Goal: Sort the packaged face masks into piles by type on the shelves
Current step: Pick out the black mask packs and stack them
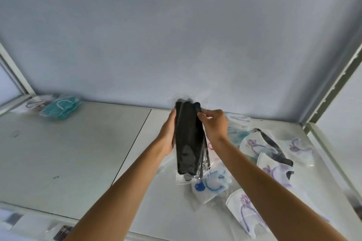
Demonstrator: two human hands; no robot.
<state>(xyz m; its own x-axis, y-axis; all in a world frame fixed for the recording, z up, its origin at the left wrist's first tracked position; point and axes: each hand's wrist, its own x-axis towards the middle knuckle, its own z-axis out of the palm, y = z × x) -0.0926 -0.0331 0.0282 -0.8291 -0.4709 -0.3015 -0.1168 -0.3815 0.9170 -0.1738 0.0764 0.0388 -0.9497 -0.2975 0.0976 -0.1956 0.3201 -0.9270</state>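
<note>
the right hand (214, 123) has its fingers (203, 116) curled onto the top right edge of a stack of black masks (189, 139) in clear wrappers, pinching it there. the left hand (168, 135) lies flat along the stack's left side, palm against it, its fingers mostly hidden behind the packs. the stack stands on end, held between both hands above the shelf (78, 152), near the back wall (176, 45). just to its right lie loose white masks with purple prints (274, 166) and one with a blue print (213, 182), spread over the shelf. a teal mask pile (60, 108) sits well apart in the far left corner.
</note>
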